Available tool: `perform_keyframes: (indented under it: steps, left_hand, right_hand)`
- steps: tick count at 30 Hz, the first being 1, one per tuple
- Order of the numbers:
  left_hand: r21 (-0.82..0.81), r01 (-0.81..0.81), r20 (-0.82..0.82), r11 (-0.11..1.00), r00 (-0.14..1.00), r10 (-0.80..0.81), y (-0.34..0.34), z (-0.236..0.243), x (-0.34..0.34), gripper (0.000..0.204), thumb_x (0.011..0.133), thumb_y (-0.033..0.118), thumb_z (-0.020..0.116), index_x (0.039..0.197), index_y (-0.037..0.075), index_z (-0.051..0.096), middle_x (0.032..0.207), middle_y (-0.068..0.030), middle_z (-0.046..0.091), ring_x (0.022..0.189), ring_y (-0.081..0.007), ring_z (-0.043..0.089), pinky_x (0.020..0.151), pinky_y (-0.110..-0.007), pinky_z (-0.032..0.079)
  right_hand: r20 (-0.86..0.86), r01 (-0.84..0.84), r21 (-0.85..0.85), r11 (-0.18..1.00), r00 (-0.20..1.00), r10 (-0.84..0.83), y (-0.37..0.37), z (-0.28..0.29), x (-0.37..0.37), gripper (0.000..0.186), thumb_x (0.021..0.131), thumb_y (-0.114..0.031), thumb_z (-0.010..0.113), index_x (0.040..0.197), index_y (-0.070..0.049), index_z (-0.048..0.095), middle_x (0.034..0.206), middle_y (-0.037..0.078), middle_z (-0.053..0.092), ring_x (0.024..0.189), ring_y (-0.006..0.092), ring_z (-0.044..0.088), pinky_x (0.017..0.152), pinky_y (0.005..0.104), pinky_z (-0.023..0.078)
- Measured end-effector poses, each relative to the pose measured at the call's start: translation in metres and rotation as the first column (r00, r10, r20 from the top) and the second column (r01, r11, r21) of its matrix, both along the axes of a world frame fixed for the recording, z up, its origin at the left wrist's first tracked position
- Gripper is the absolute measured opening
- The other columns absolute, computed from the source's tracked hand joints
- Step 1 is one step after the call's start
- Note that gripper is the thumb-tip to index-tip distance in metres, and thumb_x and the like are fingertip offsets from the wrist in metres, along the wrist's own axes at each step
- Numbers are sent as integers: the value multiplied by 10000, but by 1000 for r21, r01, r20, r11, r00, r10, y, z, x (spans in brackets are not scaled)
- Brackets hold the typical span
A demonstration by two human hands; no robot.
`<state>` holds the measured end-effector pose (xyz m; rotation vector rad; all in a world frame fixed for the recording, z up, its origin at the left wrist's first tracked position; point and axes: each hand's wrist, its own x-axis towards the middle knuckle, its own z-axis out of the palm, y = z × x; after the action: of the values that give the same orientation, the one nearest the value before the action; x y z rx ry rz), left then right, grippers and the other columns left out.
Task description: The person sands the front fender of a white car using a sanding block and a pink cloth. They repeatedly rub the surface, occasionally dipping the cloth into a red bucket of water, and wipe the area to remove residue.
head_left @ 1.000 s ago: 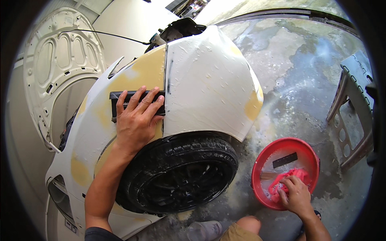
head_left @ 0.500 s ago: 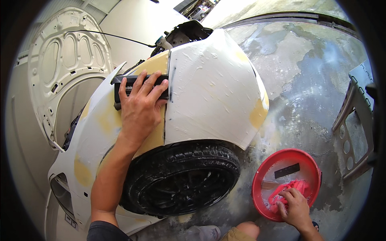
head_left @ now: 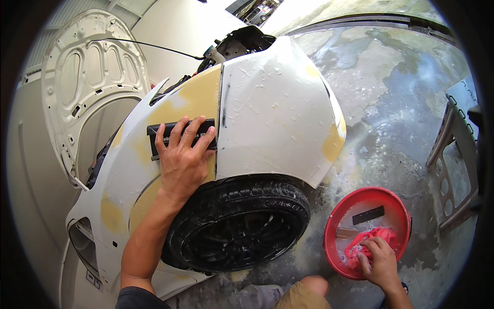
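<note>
My left hand point(head_left: 183, 165) is closed over a black sanding block point(head_left: 180, 135), which lies flat against the white fender point(head_left: 123, 190) with yellowish patches. The block's right end is close to the dark seam beside the white bumper point(head_left: 272, 118). Wet drops and streaks cover the bumper. At the lower right my right hand point(head_left: 381, 262) reaches into a red bucket point(head_left: 329, 226), its fingers curled on a wet pinkish-red cloth point(head_left: 368, 250). Also in the bucket are a flat black strip point(head_left: 368, 215) and a brownish flat piece point(head_left: 346, 233), in cloudy, sudsy water.
Below the fender is a black wheel point(head_left: 242, 232) with a wet tyre. The raised hood point(head_left: 54, 98) stands at the left, with a thin prop rod. A grey plastic step stool point(head_left: 445, 159) is at the right on the wet, stained concrete floor point(head_left: 370, 139).
My left hand has slid the sanding block down the fender, nearer the wheel. My right hand stays at the cloth in the bucket. The view has shifted slightly.
</note>
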<state>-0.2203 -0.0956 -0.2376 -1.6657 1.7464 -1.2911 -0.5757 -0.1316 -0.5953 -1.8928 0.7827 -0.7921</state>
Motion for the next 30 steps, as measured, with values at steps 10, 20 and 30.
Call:
perform_keyframes:
  steps: [10,20,30]
  left_hand:
    - [0,67,97,998,993,-67,-67,29,3,426,833,200,835,1252,187,756,1439,-9,643,1400,-270,532,1242,-591,216]
    - [28,35,58,999,998,-37,-103,39,-7,407,863,223,814,1267,219,762,1452,-15,637,1408,-253,524,1250,-595,182]
    - [0,-2,-31,1000,1000,2,-18,10,5,442,811,190,842,1246,206,764,1439,-8,640,1410,-277,505,1231,-574,200]
  right_hand:
    - [-5,18,-24,1000,1000,-18,1,-1,-2,291,838,-129,784,1108,-36,725,1088,171,680,1014,388,684,900,465,551]
    - [50,19,26,999,999,-21,0,1,-7,259,838,-88,782,1084,-27,729,1061,178,687,998,391,689,885,458,555]
    - [84,32,54,998,996,-36,-3,2,-6,244,853,-78,771,1084,-17,725,1035,187,691,953,394,700,852,442,566]
